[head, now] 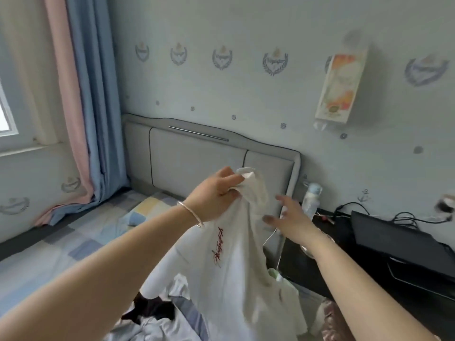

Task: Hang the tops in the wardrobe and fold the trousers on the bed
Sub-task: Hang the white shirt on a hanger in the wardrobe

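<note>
White top [236, 254] with red script on its chest hangs from the left hand [214, 195], which bunches the upper edge of the cloth in curled fingers at about the height of the headboard's lower half. The garment's long axis runs roughly up and down, leaning a little toward the person at the bottom, with the gripped end uppermost and the hem falling into the clothes pile [160, 313] below both forearms. The right hand [293, 217] is just to the right of the top, fingers spread and loose, gripping nothing; its fingertips are blurred, and whether they brush the cloth cannot be told. A thin wire hanger [272, 236] shows just below that hand, between the top and the dark bedside table [344, 267]. One silver bangle [190, 214] circles the left wrist.

Beneath the hands, the pile holds at least one dark garment, a grey-blue one and a pale one; an exact count cannot be made. Beyond the hands stands the grey padded headboard [197, 158], with the patchwork bed sheet [73, 242] to the left of the left arm. To the right of the right hand, one clear bottle [311, 199] stands at the table's near corner, and a black device [398, 244] with cables lies farther right. One carton-like box [341, 87] hangs on the wall above the right hand. Far left, pink and blue curtains [81, 107] drape beside a window.
</note>
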Demonstrator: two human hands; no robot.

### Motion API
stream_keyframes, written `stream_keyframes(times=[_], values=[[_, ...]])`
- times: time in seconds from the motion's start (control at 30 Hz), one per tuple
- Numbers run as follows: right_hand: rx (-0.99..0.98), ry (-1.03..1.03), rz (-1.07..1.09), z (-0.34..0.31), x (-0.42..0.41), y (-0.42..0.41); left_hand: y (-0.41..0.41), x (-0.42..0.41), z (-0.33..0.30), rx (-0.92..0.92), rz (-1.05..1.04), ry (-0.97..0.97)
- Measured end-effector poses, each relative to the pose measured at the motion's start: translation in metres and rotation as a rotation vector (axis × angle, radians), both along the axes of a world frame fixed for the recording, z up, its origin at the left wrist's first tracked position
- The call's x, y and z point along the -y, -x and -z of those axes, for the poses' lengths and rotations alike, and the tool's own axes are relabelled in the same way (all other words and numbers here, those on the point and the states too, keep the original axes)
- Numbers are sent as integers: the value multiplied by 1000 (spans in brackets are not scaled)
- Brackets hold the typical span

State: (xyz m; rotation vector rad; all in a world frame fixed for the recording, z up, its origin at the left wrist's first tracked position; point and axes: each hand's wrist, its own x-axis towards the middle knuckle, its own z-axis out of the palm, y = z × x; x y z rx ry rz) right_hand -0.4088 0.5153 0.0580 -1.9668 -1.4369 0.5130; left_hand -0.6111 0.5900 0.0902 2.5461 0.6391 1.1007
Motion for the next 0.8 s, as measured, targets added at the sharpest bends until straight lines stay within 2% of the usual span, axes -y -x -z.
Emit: stream_keyframes(times=[0.03, 0.1, 0.17, 0.2, 0.3, 0.37, 0.47, 0.5, 0.6, 0.67, 0.73, 0.8], values=[[-35, -164, -84, -8, 1, 1, -4, 7, -5, -103, 55, -124], [-99, -252, -273, -29, 12, -2, -19, 19, -17, -224, 150, -350], [-316, -104, -449, -44, 27, -9, -33, 32, -25, -233, 201, -508], [-329, -12, -493, -47, 35, -13, -38, 38, -29, -234, 217, -522], [87, 139, -393, -43, 47, -31, -42, 42, -34, -271, 189, -472], [195, 135, -219, -36, 54, -48, -35, 39, -36, -320, 46, -314], [-14, -119, 18, -33, 65, -59, -27, 40, -29, -262, -176, 155], [-40, -190, 61, -34, 71, -56, -27, 41, -21, -259, -226, 211], [1, -270, 157, -29, 86, -43, -28, 47, 10, -445, -285, 145], [23, -258, 247, -22, 101, -40, -22, 43, 31, -490, -307, 127], [23, -239, 349, -12, 121, -42, -19, 35, 50, -499, -364, 153], [-17, -220, 431, -4, 143, -41, -26, 30, 64, -632, -385, 218]])
